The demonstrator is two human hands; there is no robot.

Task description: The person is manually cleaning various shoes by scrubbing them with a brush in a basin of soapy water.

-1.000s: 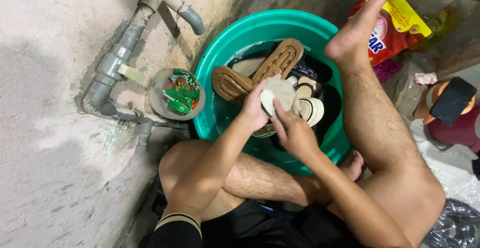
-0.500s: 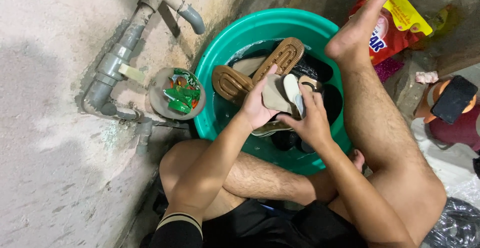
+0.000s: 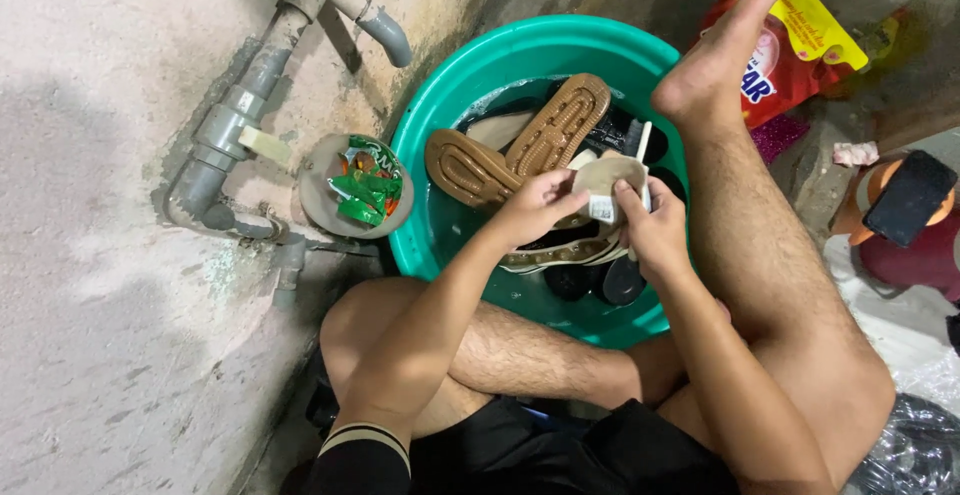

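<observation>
Two hands work one beige shoe (image 3: 607,177) over the green plastic basin (image 3: 520,50). Left hand (image 3: 535,205) is clamped on the shoe's near side, thumb on top; right hand (image 3: 650,227) is wrapped round its other end, fingers curled against the opening. A white tag shows on the shoe between them. It is held up just above the water, not resting in it.

Risks, as I judge them: the shoe is likely wet, so a slack grip could drop it back in and splash. Right elbow sits close to the raised right leg (image 3: 745,245), whose foot (image 3: 715,50) props on the basin rim; a wide swing would bump the shin. Any kick could tip the red detergent pouch (image 3: 790,50) just behind the foot.

Room: the basin is crowded, with two brown soles (image 3: 520,150) at the back and dark items low in the water. Wall with grey pipe (image 3: 235,120) and soap dish (image 3: 355,185) closes the left. Free space is mainly upward and toward the body.
</observation>
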